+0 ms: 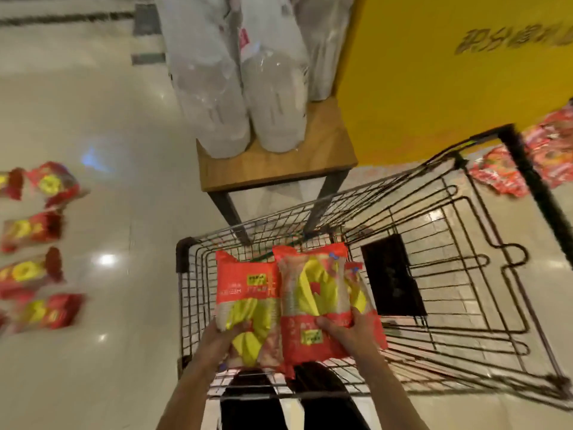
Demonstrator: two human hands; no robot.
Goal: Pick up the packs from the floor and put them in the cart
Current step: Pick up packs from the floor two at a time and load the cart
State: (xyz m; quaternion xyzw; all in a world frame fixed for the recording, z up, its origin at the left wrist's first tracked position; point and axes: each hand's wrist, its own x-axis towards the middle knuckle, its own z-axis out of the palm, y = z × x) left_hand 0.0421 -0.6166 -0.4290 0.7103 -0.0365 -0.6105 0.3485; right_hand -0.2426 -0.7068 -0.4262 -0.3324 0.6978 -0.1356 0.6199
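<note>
While both hands hold packs over the wire shopping cart (pixel 434 243) at lower centre of the frame, left hand (pixel 221 333) grips the near end of one red-and-yellow pack (pixel 245 293), fingers curled round it. Right hand (pixel 344 330) clamps a second red-and-yellow pack (pixel 313 293), thumb on top; another pack seems tucked under it, hard to tell. The two packs touch side by side, above the cart's near end. More red packs on the floor (pixel 34 231) lie at left edge, blurred. Further red packs (pixel 527 169) sit at right edge beyond the cart. Wooden table (pixel 279 159) upper centre carries clear-wrapped white bundles (pixel 242 88). Yellow sign panel (pixel 434 72) upper right.
</note>
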